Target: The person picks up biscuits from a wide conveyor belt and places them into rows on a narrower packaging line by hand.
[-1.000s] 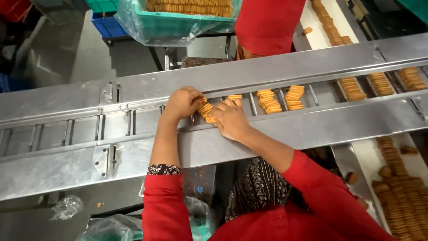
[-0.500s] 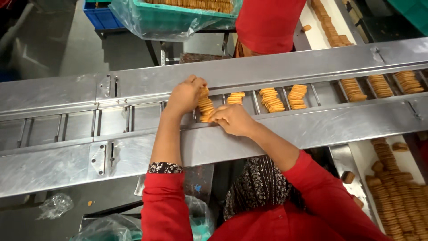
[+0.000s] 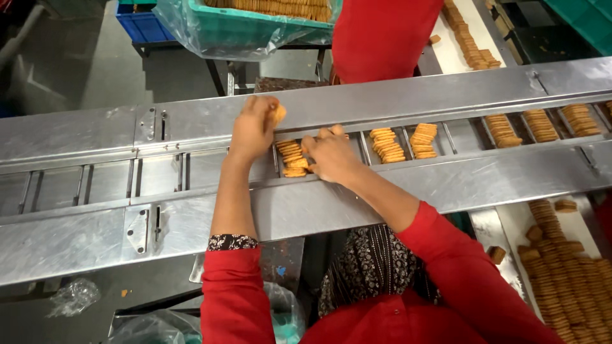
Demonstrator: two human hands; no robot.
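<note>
Head view: left hand (image 3: 254, 127) raised, pinching biscuit (image 3: 278, 114); right hand (image 3: 331, 155) gripping biscuit stack (image 3: 293, 158).

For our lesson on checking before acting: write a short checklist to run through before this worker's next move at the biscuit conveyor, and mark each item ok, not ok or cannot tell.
1. Left hand has a firm hold on the biscuit it has lifted: ok, pinched at the fingertips above the channel.
2. Right hand steadies the biscuit stack in its pocket: ok, it rests against the stack.
3. Stack in that pocket lies neat: not ok, biscuits are fanned unevenly.
4. Neighbouring stacks sit inside their dividers: ok.
5. Empty pockets to the left are free of crumbs: cannot tell.
</note>
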